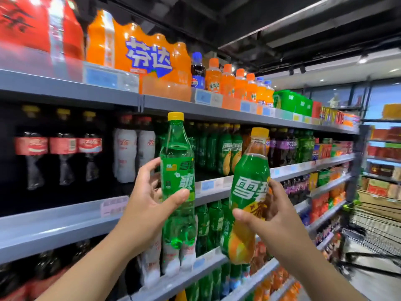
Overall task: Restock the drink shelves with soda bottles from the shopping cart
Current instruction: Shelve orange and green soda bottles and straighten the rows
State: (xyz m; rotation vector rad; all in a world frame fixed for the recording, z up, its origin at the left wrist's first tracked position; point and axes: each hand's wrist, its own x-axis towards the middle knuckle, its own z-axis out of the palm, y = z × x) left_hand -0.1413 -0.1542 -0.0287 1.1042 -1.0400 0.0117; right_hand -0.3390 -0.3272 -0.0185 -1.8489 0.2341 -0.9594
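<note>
My left hand (149, 198) grips a clear green soda bottle (176, 161) with a yellow cap, held upright in front of the middle drink shelf (208, 187). My right hand (273, 216) grips a second bottle (249, 183) with a green and orange label and a yellow cap, tilted slightly to the right. Both bottles are raised before a row of similar green bottles (227, 148) on that shelf. The shopping cart (373, 227) stands low at the right, partly cut off.
Cola bottles (60, 146) and white bottles (134, 148) fill the shelf's left part. Orange soda packs (138, 55) and orange bottles (238, 83) stand on the top shelf. Lower shelves (206, 263) hold more drinks. Stacked boxes (382, 187) sit at the aisle's end.
</note>
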